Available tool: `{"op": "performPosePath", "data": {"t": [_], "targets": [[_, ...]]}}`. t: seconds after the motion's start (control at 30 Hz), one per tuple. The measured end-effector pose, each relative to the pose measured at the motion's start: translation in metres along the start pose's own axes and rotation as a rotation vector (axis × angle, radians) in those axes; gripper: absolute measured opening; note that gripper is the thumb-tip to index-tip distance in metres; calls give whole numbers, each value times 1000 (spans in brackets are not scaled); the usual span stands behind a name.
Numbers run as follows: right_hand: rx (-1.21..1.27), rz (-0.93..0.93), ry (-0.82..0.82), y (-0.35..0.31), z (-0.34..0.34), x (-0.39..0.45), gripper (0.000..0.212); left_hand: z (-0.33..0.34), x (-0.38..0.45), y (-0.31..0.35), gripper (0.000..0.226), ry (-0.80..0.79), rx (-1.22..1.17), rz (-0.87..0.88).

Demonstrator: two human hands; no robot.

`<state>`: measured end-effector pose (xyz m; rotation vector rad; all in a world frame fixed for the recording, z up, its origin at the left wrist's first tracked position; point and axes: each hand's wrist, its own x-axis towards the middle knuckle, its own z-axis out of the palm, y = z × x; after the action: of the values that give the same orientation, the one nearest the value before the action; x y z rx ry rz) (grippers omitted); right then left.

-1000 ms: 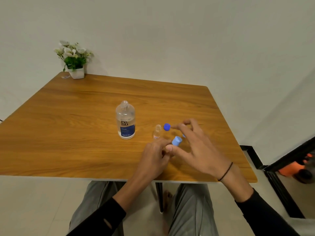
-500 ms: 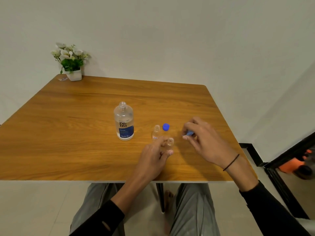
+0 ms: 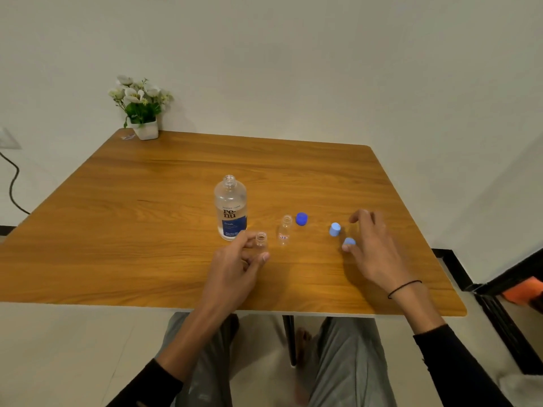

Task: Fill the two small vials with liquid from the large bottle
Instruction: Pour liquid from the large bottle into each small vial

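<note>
Vial (image 3: 261,241) upright in left hand (image 3: 235,268), open mouth upward

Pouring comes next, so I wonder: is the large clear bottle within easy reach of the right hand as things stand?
Probably yes: the right hand is open, and only the small clear vial and dark blue cap stand between it and the bottle.

A small white pot of white flowers (image 3: 141,108) is sitting at the far left corner of the wooden table (image 3: 147,230), while a black cable (image 3: 11,186) is hanging down the wall at the left and something orange (image 3: 521,290) is lying on the floor at the right.
</note>
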<state>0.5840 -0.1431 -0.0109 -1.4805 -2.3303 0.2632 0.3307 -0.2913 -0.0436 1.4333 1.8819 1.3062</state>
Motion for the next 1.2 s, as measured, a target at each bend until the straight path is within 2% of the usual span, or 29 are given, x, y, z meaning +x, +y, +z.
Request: {"op": "performPosePath", "data": {"t": [0.1,0.17,0.23,0.33,0.43,0.6,0.73,0.8,0.93,1.0,1.13,1.2], "targets": [[6,-46,173,-19,-4,-2,46,-13,-5,-8,35,44,1,9],[142,-89,214,-43,0,-1,42,-20,-7,-14,35,73,10,16],[359,-116,195,-72,12,3,43,-28,-8,-20,35,110,26,16],[637,-107,58,-119,36,8,55,-42,-9,-28,35,158,21,2],[687,-112,2,-159,60,12,75,-56,-10,-34,35,192,7,-10],[599,-46,314,-186,72,12,65,-73,-8,-49,33,238,27,-35],[682,-4,440,-167,74,15,54,-79,-5,-58,33,270,27,-46],[737,-36,380,-161,76,17,57,-81,-3,-60,34,276,26,-49],[782,-200,144,-169,84,20,75,-81,3,-59,33,267,-19,-40],[790,-236,111,-172,90,25,78,-82,10,-58,33,262,-30,-39],[891,-72,229,-164,90,45,70,-87,23,-62,33,274,-35,-52],[895,20,223,-154,87,65,57,-90,27,-65,34,256,-27,-51]]}}
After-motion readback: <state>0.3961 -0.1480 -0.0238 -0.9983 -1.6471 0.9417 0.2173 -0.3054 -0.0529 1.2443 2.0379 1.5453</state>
